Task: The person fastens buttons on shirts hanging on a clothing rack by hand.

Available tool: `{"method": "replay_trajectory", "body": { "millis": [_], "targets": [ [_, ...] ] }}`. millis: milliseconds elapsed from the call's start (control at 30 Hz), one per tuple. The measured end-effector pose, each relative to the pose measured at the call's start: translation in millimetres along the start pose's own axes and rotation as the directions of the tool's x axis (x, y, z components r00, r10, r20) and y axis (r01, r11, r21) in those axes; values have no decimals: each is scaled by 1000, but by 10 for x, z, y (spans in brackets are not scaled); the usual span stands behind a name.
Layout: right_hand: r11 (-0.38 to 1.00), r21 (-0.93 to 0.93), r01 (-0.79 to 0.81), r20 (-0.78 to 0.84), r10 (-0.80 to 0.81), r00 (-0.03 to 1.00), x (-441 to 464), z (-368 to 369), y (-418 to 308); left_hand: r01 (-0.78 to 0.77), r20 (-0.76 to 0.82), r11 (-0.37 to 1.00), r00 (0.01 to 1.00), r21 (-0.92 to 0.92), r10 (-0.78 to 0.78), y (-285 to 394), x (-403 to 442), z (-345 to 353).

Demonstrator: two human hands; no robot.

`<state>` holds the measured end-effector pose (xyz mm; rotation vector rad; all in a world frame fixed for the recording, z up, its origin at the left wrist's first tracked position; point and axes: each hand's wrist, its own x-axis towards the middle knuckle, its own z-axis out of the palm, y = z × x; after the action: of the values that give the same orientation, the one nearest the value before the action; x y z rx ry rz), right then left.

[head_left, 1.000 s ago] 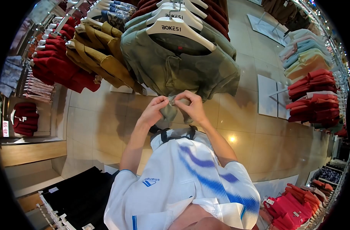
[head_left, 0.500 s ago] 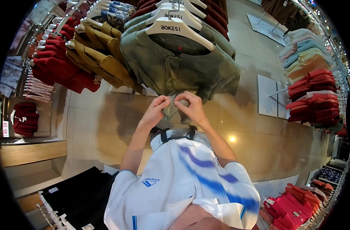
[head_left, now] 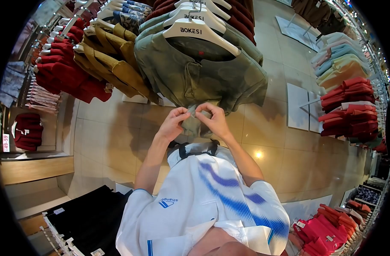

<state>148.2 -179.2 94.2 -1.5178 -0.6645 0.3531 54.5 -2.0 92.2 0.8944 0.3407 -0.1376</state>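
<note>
A grey-green top [head_left: 208,85] hangs facing me on a white hanger [head_left: 195,32] printed "BOKESI". Its lower front edge is drawn toward me, between my hands. My left hand [head_left: 173,123] pinches the fabric there with thumb and forefinger. From the other side, my right hand [head_left: 214,121] pinches the same fabric, its fingertips almost meeting the left ones. A paler fold of cloth dangles just below the fingers. Any small fastening between the fingertips is too small to make out.
Mustard garments [head_left: 114,55] and dark red ones [head_left: 67,74] hang to the left. More red clothes [head_left: 348,106] hang on the right, beside white floor panels [head_left: 297,104]. Black clothing [head_left: 88,222] is at lower left, pink pieces [head_left: 321,234] at lower right. Tiled floor [head_left: 263,149] lies between.
The pale fold of cloth under my fingers has shifted and spread a little. Both hands keep their pinch in nearly the same place.
</note>
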Motion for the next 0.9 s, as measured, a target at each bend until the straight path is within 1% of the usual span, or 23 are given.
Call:
{"method": "replay_trajectory", "body": {
  "millis": [100, 300, 367, 533, 600, 633, 700, 767, 900],
  "targets": [
    [1000, -7, 10, 9, -10, 1000, -4, -11, -31, -46, -8, 998, 999, 39, 46, -44, 3, -16],
    [994, -110, -11, 27, 14, 1000, -13, -33, -71, -40, 9, 992, 999, 121, 39, -82, 4, -46],
    [991, -131, -24, 43, 29, 999, -14, -41, -96, -35, 2, 993, 999, 116, 35, -85, -3, -45],
    [992, -113, -49, 43, 54, 998, -21, -47, -100, -29, -20, 992, 999, 124, 32, -25, -53, 48],
    [993, -104, -53, 41, 58, 997, -23, -45, -91, -20, -1, 995, 1000, 94, 20, -5, -62, 69],
    [993, -107, -44, 41, 49, 998, -21, -46, -81, -20, 0, 995, 1000, 95, 20, -1, -60, 70],
    [993, -111, -33, 42, 38, 998, -17, -48, -49, 7, -79, 981, 997, 194, 8, 7, -60, 71],
    [996, -85, 40, 56, -35, 998, -13, -55, -12, -12, -63, 982, 998, 190, 24, -2, -49, 70],
    [995, -93, 26, 81, -19, 996, -16, -97, -86, -24, -58, 988, 998, 155, 33, -31, -28, 59]
  ]
}}
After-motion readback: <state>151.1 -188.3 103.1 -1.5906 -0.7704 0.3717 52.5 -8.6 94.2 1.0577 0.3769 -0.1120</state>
